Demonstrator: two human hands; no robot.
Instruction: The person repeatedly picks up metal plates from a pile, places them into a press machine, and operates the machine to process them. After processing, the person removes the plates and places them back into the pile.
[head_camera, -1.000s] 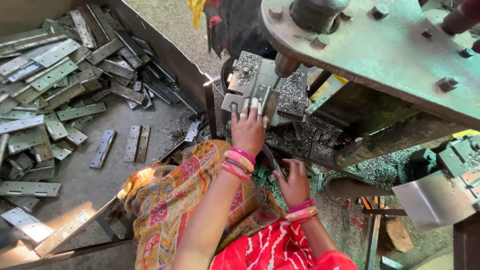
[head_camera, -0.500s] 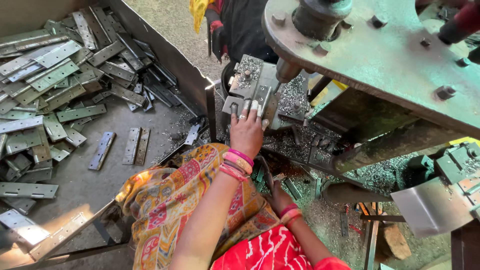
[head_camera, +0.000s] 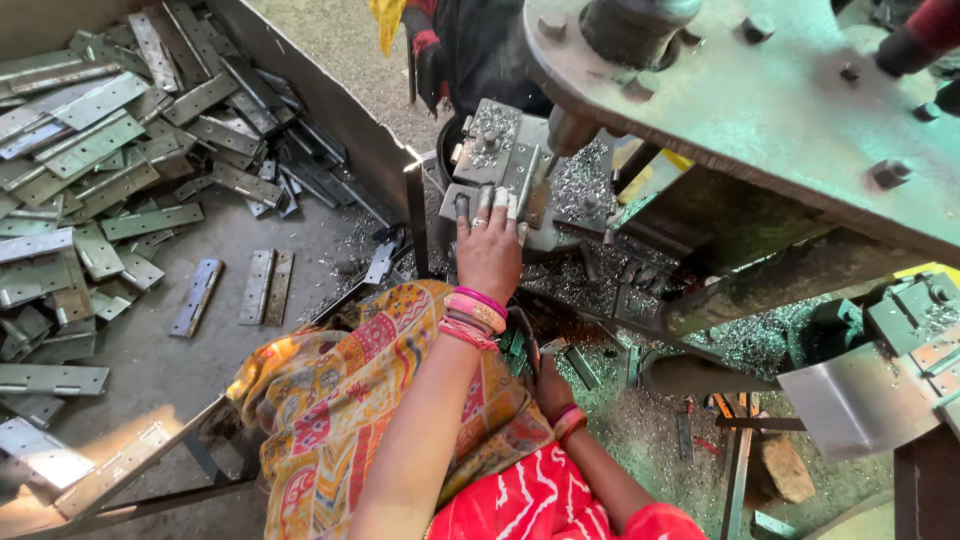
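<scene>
Metal hinge plates (head_camera: 130, 190), two hands (head_camera: 488, 250)

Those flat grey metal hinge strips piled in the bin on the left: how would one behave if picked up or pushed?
A hinge strip looks like thin flat steel, so probably stiff along its length and fairly heavy for its size. Lying flat on the bin floor, it would likely slide rather than roll or tip. The smooth surface and thin edges may make it slippery and awkward to lift.

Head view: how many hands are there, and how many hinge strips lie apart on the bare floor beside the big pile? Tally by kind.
Hands: 2, the left hand flat on the press die and the right hand lower down, partly hidden.
Separate hinge strips: 3, one alone and two side by side.
Total: 5
</scene>
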